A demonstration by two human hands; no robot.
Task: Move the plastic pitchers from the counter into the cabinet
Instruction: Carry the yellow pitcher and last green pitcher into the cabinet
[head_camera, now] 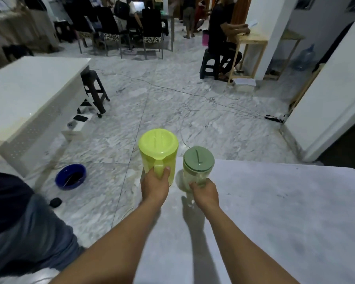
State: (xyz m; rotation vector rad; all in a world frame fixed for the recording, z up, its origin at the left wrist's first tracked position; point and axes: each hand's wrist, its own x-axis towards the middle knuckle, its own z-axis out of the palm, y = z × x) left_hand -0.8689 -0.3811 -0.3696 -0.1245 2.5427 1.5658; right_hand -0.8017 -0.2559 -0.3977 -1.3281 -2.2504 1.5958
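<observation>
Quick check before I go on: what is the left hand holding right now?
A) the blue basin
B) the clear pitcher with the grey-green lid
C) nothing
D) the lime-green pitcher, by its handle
D: the left hand is closed around the handle of the lime-green pitcher, while the right hand grips the clear pitcher with the grey-green lid at the edge of the counter.

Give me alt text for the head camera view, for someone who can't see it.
Two bare hands each grip a lidded plastic pitcher by its handle at a grey counter edge: the left hand a yellow-green pitcher, the right hand a clear pitcher with a sage-green lid. Marble floor and a blue basin lie beyond.
</observation>
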